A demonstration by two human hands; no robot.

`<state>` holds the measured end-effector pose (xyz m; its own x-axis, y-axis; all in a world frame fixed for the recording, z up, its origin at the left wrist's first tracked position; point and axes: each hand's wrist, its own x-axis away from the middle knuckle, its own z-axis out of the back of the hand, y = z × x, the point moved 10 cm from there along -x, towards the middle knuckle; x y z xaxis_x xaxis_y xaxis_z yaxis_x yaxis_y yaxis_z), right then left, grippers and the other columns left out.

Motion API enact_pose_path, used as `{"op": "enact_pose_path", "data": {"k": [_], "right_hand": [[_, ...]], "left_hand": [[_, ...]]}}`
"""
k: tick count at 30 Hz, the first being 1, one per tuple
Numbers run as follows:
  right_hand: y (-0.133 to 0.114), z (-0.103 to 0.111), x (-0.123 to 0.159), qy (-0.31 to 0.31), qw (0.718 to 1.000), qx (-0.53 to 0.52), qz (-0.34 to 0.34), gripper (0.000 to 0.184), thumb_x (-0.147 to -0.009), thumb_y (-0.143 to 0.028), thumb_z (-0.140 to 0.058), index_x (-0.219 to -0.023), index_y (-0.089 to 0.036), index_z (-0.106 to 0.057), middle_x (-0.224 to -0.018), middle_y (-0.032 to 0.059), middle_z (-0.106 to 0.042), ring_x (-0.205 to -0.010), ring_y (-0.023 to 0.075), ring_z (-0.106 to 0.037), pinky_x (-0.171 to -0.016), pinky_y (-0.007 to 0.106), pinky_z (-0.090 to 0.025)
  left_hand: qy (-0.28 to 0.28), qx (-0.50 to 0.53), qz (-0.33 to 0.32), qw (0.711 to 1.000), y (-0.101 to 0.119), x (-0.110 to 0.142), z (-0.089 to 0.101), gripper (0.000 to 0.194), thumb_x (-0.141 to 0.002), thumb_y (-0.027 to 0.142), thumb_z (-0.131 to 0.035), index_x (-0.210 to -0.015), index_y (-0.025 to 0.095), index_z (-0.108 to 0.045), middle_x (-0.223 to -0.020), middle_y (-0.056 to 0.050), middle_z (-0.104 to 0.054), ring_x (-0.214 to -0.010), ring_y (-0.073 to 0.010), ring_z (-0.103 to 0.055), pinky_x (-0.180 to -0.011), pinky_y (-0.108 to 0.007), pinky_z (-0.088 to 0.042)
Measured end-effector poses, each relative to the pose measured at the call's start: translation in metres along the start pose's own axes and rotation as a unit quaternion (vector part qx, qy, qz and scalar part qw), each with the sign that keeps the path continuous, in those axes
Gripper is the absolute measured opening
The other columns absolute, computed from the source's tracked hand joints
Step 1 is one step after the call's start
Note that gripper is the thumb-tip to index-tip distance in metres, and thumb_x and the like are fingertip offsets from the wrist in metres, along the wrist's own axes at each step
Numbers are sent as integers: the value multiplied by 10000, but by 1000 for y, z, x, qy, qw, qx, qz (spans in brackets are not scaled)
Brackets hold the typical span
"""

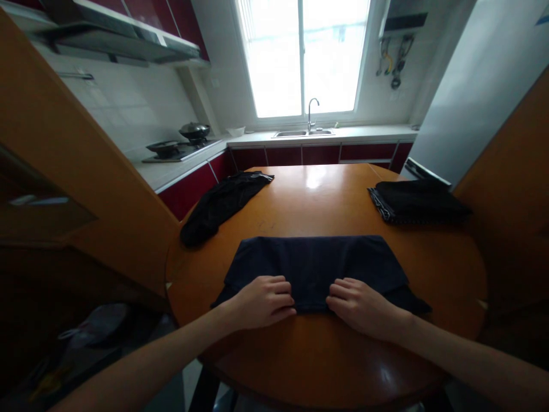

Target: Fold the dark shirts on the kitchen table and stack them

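A dark navy garment (316, 260), folded into a wide flat shape, lies across the near half of the wooden table (309, 366). What kind of garment it is I cannot tell. On its near edge, left of the middle, my left hand (265, 300) is closed with its fingers curled over the cloth. My right hand (362, 304) grips the same edge a little farther right, its fingers bent in the same way. Bare navy cloth shows between the two hands. Both thumbs are mostly hidden.
A crumpled black garment (223, 203) lies at the table's far left. Folded dark clothes (420, 200) are stacked at the far right. Beyond stand a counter with a sink (295, 134), a stove with a lidded pan (195, 130), and a tall pale fridge (480, 91) on the right.
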<state>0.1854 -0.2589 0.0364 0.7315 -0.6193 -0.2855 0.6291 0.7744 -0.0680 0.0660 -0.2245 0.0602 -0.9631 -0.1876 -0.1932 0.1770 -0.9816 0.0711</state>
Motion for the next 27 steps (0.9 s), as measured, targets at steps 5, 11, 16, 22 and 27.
{"op": "enact_pose_path", "data": {"k": [5, 11, 16, 22, 27], "right_hand": [[34, 37, -24, 51, 988, -128, -65, 225, -1013, -228, -479, -1017, -201, -702, -883, 52, -667, -861, 180, -601, -815, 313, -462], [116, 19, -60, 104, 959, -18, -262, 449, -974, -193, -407, -1373, -55, -558, -1405, 201, -562, -1329, 283, -478, -1117, 415, -373], [127, -42, -44, 8, 952, 15, -306, 598, -1035, -403, -294, -1533, -82, -376, -1603, 167, -346, -1502, 281, -264, -1212, 484, -219], [149, -42, 5, -28, 925, 37, -378, 765, -994, -615, -260, -1581, -125, -283, -1646, 123, -243, -1533, 266, -169, -1230, 528, -133], [182, -34, 64, -38, 892, 67, -446, 794, -981, -636, -207, -1583, -122, -277, -1654, 114, -216, -1535, 263, -156, -1232, 534, -130]], "left_hand": [[58, 61, 103, 991, -29, -37, 31, 272, -1051, 282, -438, -1100, 191, -690, -987, -59, -713, -929, -175, -661, -864, -293, -498], [1, -19, 188, 982, -62, -87, -31, 556, -1042, 381, -410, -1511, 86, -370, -1587, -199, -353, -1497, -298, -280, -1195, -502, -248], [-10, -32, 214, 976, -68, -71, -64, 646, -1058, 494, -300, -1588, 131, -234, -1657, -133, -181, -1545, -239, -109, -1240, -472, -116], [-33, -42, 381, 923, -128, 11, -45, 780, -1022, 634, -226, -1594, 104, -232, -1652, -150, -175, -1541, -299, -106, -1227, -526, -118], [-36, -37, 510, 859, -177, 110, -36, 840, -997, 648, -229, -1583, 46, -225, -1653, -178, -143, -1539, -312, -109, -1225, -530, -125]]}}
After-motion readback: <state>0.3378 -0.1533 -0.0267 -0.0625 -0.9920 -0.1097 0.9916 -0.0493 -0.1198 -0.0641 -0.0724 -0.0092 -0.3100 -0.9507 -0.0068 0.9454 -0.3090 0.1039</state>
